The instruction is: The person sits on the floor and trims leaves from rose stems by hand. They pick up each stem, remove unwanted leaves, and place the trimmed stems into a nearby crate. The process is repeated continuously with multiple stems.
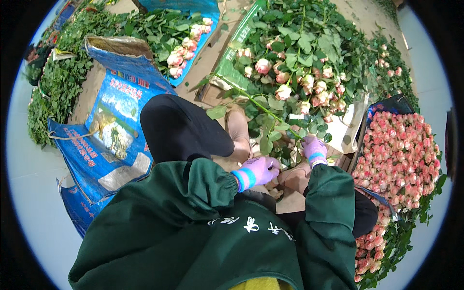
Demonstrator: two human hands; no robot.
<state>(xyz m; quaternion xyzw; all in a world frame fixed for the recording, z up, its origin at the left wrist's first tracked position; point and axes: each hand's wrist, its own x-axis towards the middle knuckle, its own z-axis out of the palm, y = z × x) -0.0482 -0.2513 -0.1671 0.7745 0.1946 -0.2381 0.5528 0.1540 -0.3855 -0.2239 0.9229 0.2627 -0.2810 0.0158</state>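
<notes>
My right hand [314, 148], in a lilac glove with a blue-striped cuff, grips a long green rose stem [261, 110]. The stem slants up and to the left from my fingers and carries several leaves. No bloom on this stem can be made out near my hand. My left hand [258, 172], gloved alike, is lower and to the left, with its fingers bent. Whether anything is between its fingertips cannot be told. Loose petals and leaves [276, 192] lie on the floor below, between my shoes [239, 128].
Ahead, cut pink-and-cream roses [282, 91] lie heaped on green sacking [232, 58]. At right stand densely packed pink roses [398, 156]. Blue printed sacks [119, 87] spread at left, near more roses [181, 54] on blue sheeting. Leafy stems [47, 108] are piled at far left.
</notes>
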